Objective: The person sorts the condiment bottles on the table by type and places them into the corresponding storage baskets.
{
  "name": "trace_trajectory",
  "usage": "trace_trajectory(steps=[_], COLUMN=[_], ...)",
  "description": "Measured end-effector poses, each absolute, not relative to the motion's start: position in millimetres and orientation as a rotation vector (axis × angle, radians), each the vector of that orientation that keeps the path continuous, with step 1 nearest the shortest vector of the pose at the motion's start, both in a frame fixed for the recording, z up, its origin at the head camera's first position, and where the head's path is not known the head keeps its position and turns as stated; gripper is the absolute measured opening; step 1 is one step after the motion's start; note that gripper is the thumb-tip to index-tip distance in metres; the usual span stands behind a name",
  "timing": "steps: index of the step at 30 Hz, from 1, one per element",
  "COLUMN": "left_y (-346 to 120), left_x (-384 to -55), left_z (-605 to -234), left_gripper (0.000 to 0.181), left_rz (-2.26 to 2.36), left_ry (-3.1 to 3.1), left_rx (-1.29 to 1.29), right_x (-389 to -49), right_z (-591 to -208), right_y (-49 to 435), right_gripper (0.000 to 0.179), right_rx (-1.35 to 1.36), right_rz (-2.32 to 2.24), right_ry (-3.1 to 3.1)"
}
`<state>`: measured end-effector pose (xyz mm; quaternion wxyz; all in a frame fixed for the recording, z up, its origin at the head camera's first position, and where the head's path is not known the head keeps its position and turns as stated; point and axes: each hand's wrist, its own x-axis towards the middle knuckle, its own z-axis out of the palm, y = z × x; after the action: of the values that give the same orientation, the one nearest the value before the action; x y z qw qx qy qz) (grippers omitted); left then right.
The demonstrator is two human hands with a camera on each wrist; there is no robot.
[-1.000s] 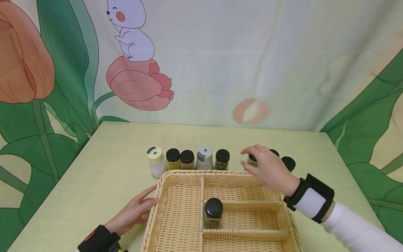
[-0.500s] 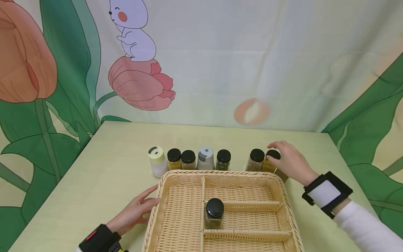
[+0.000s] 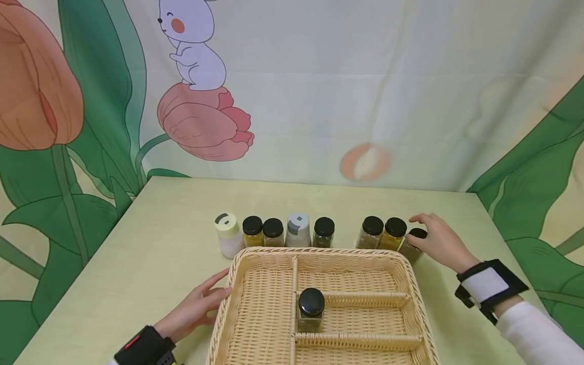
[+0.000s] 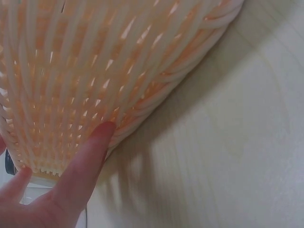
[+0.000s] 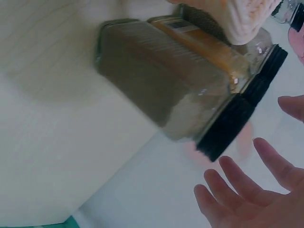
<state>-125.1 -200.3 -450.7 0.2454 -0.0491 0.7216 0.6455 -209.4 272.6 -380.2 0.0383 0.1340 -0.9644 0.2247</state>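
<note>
My left hand (image 3: 193, 308) rests against the left side of a wicker basket (image 3: 259, 309); in the left wrist view its fingers (image 4: 85, 166) lie along the outer weave. My right hand (image 3: 444, 244) is over the rightmost spice jar (image 3: 410, 251), with thumb and fingertips around the black lid. From the right wrist, that jar (image 5: 156, 78) of brownish powder shows upright beside a yellow one, and the spread fingers (image 5: 240, 178) stand off its lid. Inside the basket, a black-lidded jar (image 3: 310, 317) stands in the middle right compartment.
Left of the rightmost jar stand a yellow spice jar (image 3: 393, 238) and a brown one (image 3: 370, 235). Further left, behind the basket, a row includes a green jar (image 3: 323, 235), a grey-capped shaker (image 3: 298, 233) and a yellow-capped shaker (image 3: 229, 238). A printed curtain (image 3: 292, 101) hangs behind the table.
My right hand has moved right along the jars, from the brown one past the yellow one to the rightmost jar. The left hand and basket keep their places.
</note>
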Motion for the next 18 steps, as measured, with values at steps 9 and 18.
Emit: trace_trajectory(steps=[9, 18], left_y=[-200.8, -201.1], left_x=[-125.3, -124.8], left_z=[-452.7, -452.1], left_gripper=[0.064, 0.064], left_rz=[1.766, 1.760], left_ry=[1.959, 1.969], left_rx=[-0.117, -0.123], right_x=[-211.9, -211.0], right_z=[-395.8, -408.0], right_y=[285.9, 288.8], right_gripper=[0.048, 0.051], right_rx=[0.426, 0.425], right_rz=[0.730, 0.832], right_ry=[-2.990, -2.951])
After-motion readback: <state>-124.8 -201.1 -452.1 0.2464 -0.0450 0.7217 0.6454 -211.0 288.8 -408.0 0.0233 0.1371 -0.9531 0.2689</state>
